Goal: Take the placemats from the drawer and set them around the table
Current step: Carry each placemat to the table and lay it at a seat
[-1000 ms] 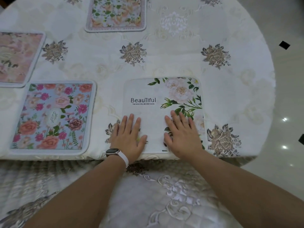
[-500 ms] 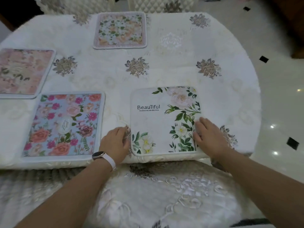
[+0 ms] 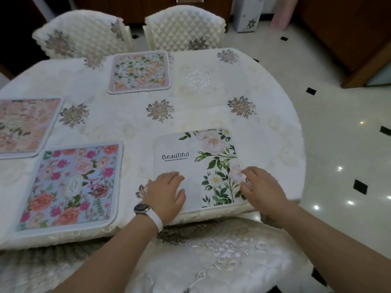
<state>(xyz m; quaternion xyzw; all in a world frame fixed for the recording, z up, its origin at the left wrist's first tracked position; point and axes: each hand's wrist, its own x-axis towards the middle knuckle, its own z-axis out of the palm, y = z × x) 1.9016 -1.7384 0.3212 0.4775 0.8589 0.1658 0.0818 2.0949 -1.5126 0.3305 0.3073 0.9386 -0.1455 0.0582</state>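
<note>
Indoor light even, moderately bright, from overhead. Small specular spots on glossy floor [image 3: 339, 168] at right. White cloth on counter [image 3: 264, 132] near washed-out, pattern faint. Shadows soft, weak. Upper corners dark. Wide-angle bowing: counter rim curves. Left-edge placemat [image 3: 25, 125] and far chairs [image 3: 184, 28] slightly soft.

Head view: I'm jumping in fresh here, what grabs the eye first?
The white placemat lettered "Beautiful" lies at the near edge of the table, with the left hand resting on its near left corner and the right hand touching its right edge. Next come three floral ones: the blue placemat to its left, the pink placemat at far left, the pale placemat across the table.
</note>
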